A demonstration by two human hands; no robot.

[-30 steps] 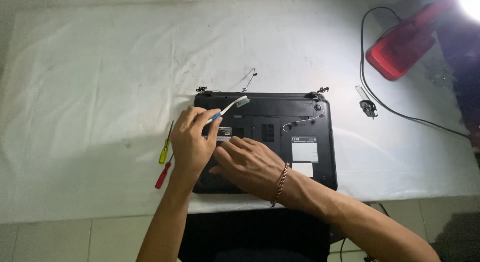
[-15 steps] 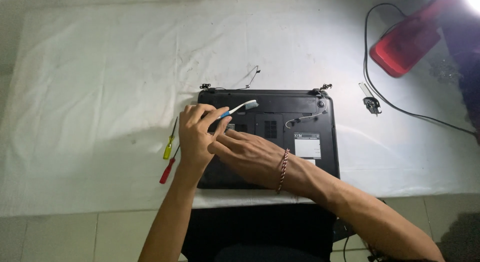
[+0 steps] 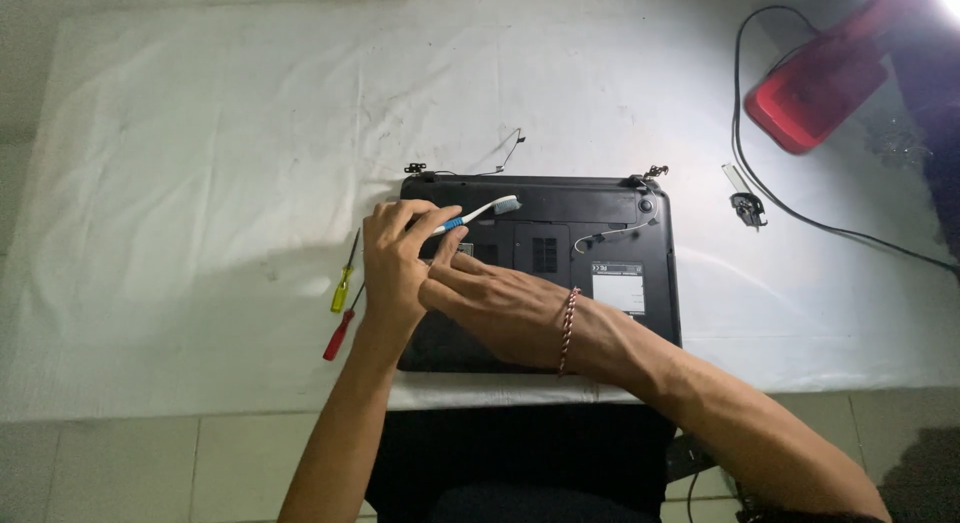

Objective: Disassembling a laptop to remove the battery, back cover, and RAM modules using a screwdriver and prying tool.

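A black laptop lies bottom-up on a white cloth, with its back edge away from me. My left hand hovers over its left part and pinches a blue and white toothbrush. The bristle head points right, over the laptop's rear strip. My right hand, with a red and white cord bracelet at the wrist, lies flat across the laptop's base. Its fingertips touch the left hand's thumb side and hold nothing.
A yellow-handled screwdriver and a red-handled screwdriver lie just left of the laptop. A red lamp with a black cable stands at the back right, near a small metal part. A thin loose wire lies behind the laptop.
My right hand has slid up the laptop's base, closer to the left hand's fingers. The toothbrush stays held in the left hand, its head shifted slightly to the right.
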